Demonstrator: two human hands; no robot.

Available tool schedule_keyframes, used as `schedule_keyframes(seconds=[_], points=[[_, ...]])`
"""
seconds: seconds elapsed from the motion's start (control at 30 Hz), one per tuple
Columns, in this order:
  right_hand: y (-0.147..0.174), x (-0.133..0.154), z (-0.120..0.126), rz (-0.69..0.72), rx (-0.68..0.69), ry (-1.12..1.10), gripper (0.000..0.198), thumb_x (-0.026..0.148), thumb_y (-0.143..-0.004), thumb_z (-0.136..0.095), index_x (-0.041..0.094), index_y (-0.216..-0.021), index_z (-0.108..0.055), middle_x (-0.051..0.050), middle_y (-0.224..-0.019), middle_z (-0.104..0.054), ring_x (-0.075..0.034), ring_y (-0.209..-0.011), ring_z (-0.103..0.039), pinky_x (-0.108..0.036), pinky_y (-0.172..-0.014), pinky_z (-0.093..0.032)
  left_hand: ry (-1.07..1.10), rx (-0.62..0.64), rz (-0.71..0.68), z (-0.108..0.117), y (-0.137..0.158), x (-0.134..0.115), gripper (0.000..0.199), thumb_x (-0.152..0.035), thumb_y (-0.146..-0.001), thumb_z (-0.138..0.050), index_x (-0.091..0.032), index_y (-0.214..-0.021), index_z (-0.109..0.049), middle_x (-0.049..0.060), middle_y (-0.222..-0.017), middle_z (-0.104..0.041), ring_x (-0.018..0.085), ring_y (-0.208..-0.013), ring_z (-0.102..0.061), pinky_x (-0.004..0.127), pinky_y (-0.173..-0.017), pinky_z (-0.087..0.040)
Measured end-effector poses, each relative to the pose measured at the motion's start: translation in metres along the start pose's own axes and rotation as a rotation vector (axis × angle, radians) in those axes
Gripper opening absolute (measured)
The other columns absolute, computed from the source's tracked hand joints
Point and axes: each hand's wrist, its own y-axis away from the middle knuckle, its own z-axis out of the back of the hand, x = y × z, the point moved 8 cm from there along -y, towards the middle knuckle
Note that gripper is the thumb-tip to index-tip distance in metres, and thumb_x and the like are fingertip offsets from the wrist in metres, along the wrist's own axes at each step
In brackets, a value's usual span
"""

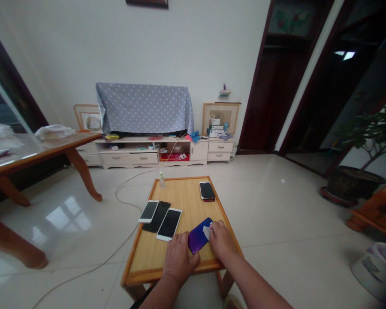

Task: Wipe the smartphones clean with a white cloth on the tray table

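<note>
A shiny blue-purple smartphone [198,238] lies back side up near the front of the small wooden table [183,195]. My left hand [180,256] grips its lower left end, fingers on one edge and thumb on the other. In my right hand [221,240], a small white wipe [207,232] is pinched and pressed on the phone's back near its upper right end. Left of them lies a white phone [169,224], screen up. Beyond it another white phone [149,211] rests partly on a dark phone [161,216].
Phones in a stack [207,191] lie at the table's far right. A small clear spray bottle [161,180] stands at the far left corner. A cable [117,249] runs across the floor. A larger table [51,148] stands left, a white bucket [373,268] right.
</note>
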Motion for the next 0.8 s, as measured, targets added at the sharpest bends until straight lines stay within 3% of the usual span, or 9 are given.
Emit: schedule_keyframes(seconds=[0.13, 0.2, 0.43, 0.67, 0.8], points=[[0.029, 0.038, -0.027, 0.190, 0.132, -0.019, 0.024, 0.008, -0.084, -0.051, 0.021, -0.090, -0.070, -0.005, -0.100, -0.063, -0.018, -0.094, -0.057, -0.026, -0.082, -0.038, 0.027, -0.011, -0.008, -0.001, 0.000, 0.001, 0.044, -0.039, -0.078, -0.061, -0.021, -0.118, -0.057, 0.008, -0.111, -0.064, 0.026, -0.110, -0.054, 0.034, -0.098, -0.036], [0.033, 0.045, -0.028, 0.229, 0.155, -0.005, 0.021, 0.012, -0.086, -0.053, 0.022, -0.089, -0.072, -0.005, -0.098, -0.064, -0.020, -0.095, -0.055, -0.027, -0.084, -0.037, 0.027, -0.008, -0.008, -0.001, 0.000, 0.001, 0.044, -0.042, -0.079, -0.061, -0.021, -0.118, -0.058, 0.008, -0.111, -0.064, 0.026, -0.110, -0.054, 0.034, -0.098, -0.036], [-0.001, 0.009, 0.013, 0.049, 0.037, 0.167, 0.027, 0.024, -0.098, -0.048, 0.023, -0.092, -0.074, -0.008, -0.099, -0.067, -0.023, -0.102, -0.053, -0.032, -0.090, -0.033, -0.001, 0.024, 0.008, -0.001, 0.000, 0.000, 0.050, -0.033, -0.075, -0.064, -0.020, -0.122, -0.057, 0.009, -0.113, -0.063, 0.026, -0.112, -0.053, 0.034, -0.099, -0.034], [0.031, 0.051, -0.023, 0.266, 0.139, 0.089, 0.024, 0.022, -0.096, -0.050, 0.024, -0.093, -0.074, -0.006, -0.104, -0.067, -0.022, -0.101, -0.054, -0.032, -0.090, -0.033, 0.020, -0.011, -0.008, -0.003, 0.000, 0.002, 0.044, -0.042, -0.082, -0.059, -0.020, -0.120, -0.057, 0.008, -0.111, -0.063, 0.025, -0.108, -0.053, 0.034, -0.097, -0.036], [0.010, 0.030, -0.009, 0.163, 0.099, 0.110, 0.027, 0.020, -0.097, -0.048, 0.023, -0.093, -0.075, -0.007, -0.104, -0.068, -0.023, -0.104, -0.054, -0.032, -0.091, -0.034, 0.009, -0.002, 0.001, -0.002, 0.000, 0.002, 0.048, -0.035, -0.077, -0.062, -0.020, -0.123, -0.056, 0.009, -0.113, -0.063, 0.026, -0.111, -0.053, 0.035, -0.099, -0.035]])
